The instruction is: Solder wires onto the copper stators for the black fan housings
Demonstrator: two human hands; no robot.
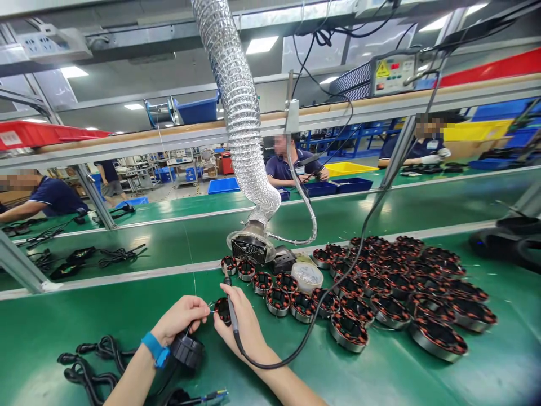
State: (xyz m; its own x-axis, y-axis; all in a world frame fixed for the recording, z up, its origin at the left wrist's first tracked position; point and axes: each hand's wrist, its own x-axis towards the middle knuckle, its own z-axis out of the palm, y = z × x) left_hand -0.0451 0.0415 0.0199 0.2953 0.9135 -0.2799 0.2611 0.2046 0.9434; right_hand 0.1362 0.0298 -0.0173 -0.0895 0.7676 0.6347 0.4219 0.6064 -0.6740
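My right hand (240,324) grips a black soldering iron (232,307) like a pen, and its cord runs up to the right. My left hand (182,320) pinches a thin wire (210,308) beside a copper-wound motor stator (222,311), which sits between my hands. Below my left hand lies a black cylindrical motor part (187,349), and black cables (91,366) coil further left. A blue wristband (154,348) circles my left wrist. Several more stators (355,332) stand on the green bench to the right.
A fume extractor with a fan (249,245) on a silver ducted hose (239,107) stands just ahead, beside a round plastic tub (306,277). Metal frame posts and rails separate this green bench from further benches, where co-workers (293,163) sit among blue bins (321,189).
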